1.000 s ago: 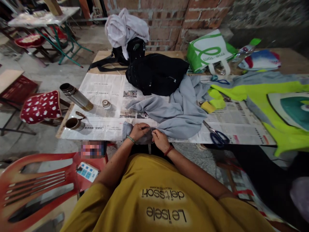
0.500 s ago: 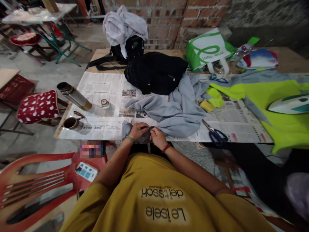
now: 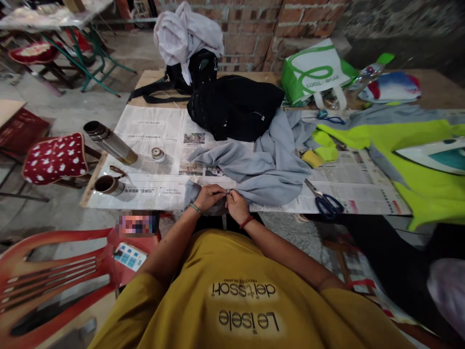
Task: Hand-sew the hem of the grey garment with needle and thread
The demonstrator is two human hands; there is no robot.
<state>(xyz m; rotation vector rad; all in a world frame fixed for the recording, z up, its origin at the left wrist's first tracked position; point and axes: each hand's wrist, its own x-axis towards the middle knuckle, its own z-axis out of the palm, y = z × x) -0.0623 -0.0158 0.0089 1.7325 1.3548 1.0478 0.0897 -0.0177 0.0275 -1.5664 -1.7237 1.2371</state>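
Left hand (image 3: 209, 198): grey cloth (image 3: 274, 169) pinched in grip.
Right hand (image 3: 238, 207): cloth apparently pinched, detail blurred.
Scissors (image 3: 321, 197): laid nearby.

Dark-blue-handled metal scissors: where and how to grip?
Probably by the dark blue handle loops, from the near side of the newspaper-covered table: they lie at its near edge, while the metal blades point away, toward the crumpled grey fabric.

From here I see a mustard-yellow shirt (image 3: 203, 264) with loose sleeves (image 3: 125, 308) and black lettering (image 3: 249, 321) on the front. I also make out a green beaded bracelet (image 3: 196, 209) on the left and a red beaded bracelet (image 3: 246, 222) on the right.
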